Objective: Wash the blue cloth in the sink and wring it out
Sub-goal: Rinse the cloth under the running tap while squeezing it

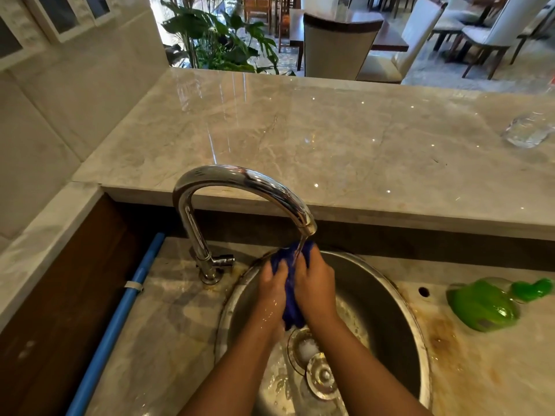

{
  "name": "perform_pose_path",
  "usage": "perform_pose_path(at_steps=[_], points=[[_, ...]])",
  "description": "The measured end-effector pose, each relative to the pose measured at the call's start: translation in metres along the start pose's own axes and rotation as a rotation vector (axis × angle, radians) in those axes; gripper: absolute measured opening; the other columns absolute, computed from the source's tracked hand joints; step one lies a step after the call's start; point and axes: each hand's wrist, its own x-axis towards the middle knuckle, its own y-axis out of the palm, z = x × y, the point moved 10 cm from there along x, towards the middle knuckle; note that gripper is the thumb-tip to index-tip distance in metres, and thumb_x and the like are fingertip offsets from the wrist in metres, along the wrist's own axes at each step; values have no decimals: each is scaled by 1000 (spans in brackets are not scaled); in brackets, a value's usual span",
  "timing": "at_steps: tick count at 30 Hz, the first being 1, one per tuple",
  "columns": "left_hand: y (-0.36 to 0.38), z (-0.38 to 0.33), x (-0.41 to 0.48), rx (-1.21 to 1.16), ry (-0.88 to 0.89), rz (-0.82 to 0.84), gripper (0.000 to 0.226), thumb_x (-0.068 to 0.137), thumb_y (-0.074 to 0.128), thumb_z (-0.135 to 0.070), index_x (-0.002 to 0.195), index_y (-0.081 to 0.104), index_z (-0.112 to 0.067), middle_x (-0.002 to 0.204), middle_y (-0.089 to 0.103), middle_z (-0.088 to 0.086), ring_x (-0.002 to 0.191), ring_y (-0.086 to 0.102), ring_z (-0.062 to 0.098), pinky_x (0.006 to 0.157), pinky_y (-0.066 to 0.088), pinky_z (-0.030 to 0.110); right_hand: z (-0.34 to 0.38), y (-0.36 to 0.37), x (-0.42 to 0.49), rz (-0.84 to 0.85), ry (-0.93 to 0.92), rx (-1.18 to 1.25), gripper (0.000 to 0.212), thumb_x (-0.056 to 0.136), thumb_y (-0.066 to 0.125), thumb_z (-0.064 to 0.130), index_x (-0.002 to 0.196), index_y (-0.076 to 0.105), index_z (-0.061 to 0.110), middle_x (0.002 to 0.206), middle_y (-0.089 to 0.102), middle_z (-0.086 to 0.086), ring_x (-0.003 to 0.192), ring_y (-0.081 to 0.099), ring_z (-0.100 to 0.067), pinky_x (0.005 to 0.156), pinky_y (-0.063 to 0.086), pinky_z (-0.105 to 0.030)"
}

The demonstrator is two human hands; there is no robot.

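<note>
Both hands meet over the round steel sink [387, 295] in the lower middle of the frame, with the blue cloth [290, 291] bunched between them. The left hand [271, 292] has its fingers curled round the cloth's left side, the right hand [316, 288] grips its right side, and the two hands press close together. The cloth's upper end sits just under the spout of the chrome faucet [240, 178], and a thin stream of water [301, 246] runs onto it. Its lower end hangs just above the drain strainer [301, 346]. A round metal stopper [322, 377] lies in the basin below the strainer. The stained surface [168, 340] surrounds the sink; at the right of the frame a green bottle [480, 306] lies on it, on its side. A blue pipe [120, 319] runs along the left edge. On the raised marble ledge [300, 130], at the far right, stands a blurred clear glass vessel [528, 132]
</note>
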Motion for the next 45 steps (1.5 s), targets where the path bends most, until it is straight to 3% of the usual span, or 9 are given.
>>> perform_pose_path(at_steps=[3, 7, 12, 16, 23, 29, 33, 36, 45], points=[[0, -9, -2, -73, 87, 117, 38, 94, 59, -8, 130, 54, -21, 120, 70, 8, 105, 70, 26, 88, 57, 44, -10, -11, 3, -40, 69, 83, 14, 103, 48, 22, 96, 59, 18, 82, 66, 2, 67, 61, -1, 61, 45, -21], [-26, -20, 19, -22, 101, -122, 26, 97, 58, -20, 123, 57, -18, 107, 71, 7, 96, 70, 26, 87, 58, 46, 11, -14, -22, -26, 24, 252, 13, 102, 50, 20, 94, 60, 20, 80, 66, 4, 67, 62, 0, 59, 47, -16], [2, -1, 12, -1, -85, -95, 32, 106, 35, -24, 95, 61, -8, 89, 63, 11, 76, 65, 21, 52, 46, 6, 30, 1, -32, -44, -61, 60, 22, 100, 46, 37, 98, 62, 21, 83, 69, 4, 76, 65, -10, 70, 54, -34], [2, 19, 2, -5, -120, -65, 31, 100, 51, -38, 114, 62, -13, 101, 72, 13, 94, 71, 29, 86, 57, 42, 3, -3, 8, -32, 51, -5, 21, 100, 46, 32, 95, 60, 17, 82, 67, -2, 75, 65, -19, 73, 55, -47], [-16, -17, 11, -133, 74, 15, 28, 96, 58, -12, 123, 58, -17, 112, 73, 10, 102, 71, 29, 92, 56, 51, 0, -18, -7, 13, 60, 143, 13, 101, 51, 18, 91, 60, 21, 81, 65, 7, 72, 61, 0, 61, 44, -11], [6, 19, 0, -93, -229, -14, 21, 94, 54, -30, 89, 62, -11, 74, 61, 9, 61, 66, 15, 61, 49, 27, 37, 2, -37, 52, -188, -64, 11, 100, 50, 23, 106, 60, 22, 90, 68, 3, 79, 64, -10, 69, 51, -26], [4, 29, -8, 4, -160, 27, 32, 98, 50, -44, 110, 65, -18, 99, 73, 11, 92, 71, 26, 85, 56, 42, -6, -3, 3, 37, 50, -52, 13, 102, 46, 25, 100, 58, 18, 86, 66, 1, 76, 64, -13, 71, 56, -38], [1, 15, -10, -24, -44, 75, 25, 99, 52, -26, 123, 59, -20, 111, 72, 10, 98, 71, 26, 81, 58, 43, -24, -12, 7, -16, 142, 80, 15, 103, 46, 19, 97, 60, 19, 86, 65, 3, 75, 62, -6, 66, 49, -18], [-5, 0, 4, 6, -63, -35, 23, 101, 48, -35, 103, 63, -17, 88, 68, 8, 80, 66, 22, 75, 51, 34, 32, 6, -41, 71, -176, 15, 12, 101, 50, 20, 106, 60, 17, 89, 70, 0, 78, 64, -11, 68, 47, -23]])
